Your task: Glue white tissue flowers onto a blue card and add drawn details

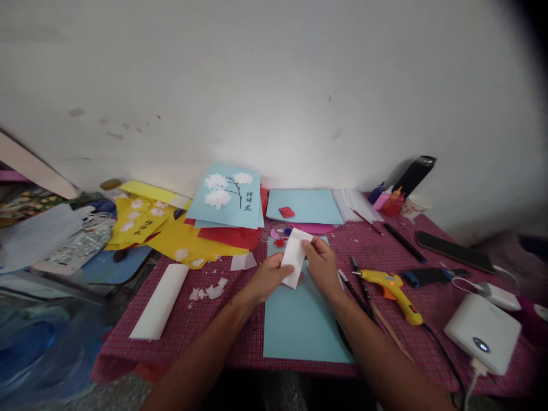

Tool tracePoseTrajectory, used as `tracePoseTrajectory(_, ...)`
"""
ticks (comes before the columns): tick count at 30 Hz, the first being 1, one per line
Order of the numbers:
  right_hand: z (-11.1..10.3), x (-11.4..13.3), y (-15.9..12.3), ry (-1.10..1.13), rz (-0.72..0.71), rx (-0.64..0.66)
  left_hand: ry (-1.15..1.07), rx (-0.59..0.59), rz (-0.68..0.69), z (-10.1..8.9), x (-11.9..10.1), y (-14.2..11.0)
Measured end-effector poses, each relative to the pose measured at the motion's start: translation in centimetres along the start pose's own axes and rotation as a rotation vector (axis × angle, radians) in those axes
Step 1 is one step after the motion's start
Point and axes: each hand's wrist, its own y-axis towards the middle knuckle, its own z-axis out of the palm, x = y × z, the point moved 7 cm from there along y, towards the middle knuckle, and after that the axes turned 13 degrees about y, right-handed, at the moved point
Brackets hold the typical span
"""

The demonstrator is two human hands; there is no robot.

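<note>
Both hands hold a folded white paper strip (295, 251) above a light blue sheet (299, 325). My left hand (274, 274) grips its lower left edge, thumb lying on the front. Near the upper right edge, my right hand (320, 260) pinches it between thumb and fingers. The fingers behind the paper are mostly hidden. Just past the strip lie small red, blue and pink paper pieces (279, 242). To the left, a white paper roll (160, 302) and torn white scraps (209, 291) rest on the checked cloth.
A yellow glue gun (391, 291), a cutter knife (432, 277), a phone (454, 251) and a white power bank (483, 334) with cables lie at right. Glue bottles (391, 202) and a black flask (418, 176) stand behind. A blue card with white paper flowers (229, 194) leans at the wall.
</note>
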Motion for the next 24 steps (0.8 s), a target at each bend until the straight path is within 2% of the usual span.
tracePoseTrajectory(8,-0.1,0.3,0.1,-0.031,-0.058,0.010,-0.088,0.021,-0.046,-0.1,-0.1,-0.4)
tracePoseTrajectory(17,0.2,0.9,-0.3,-0.135,-0.158,0.118,-0.101,0.056,-0.020,0.0,-0.1,-0.3)
tracePoseTrajectory(24,0.9,0.8,-0.5,-0.111,-0.128,0.136,-0.130,-0.107,-0.032,-1.2,0.6,0.4)
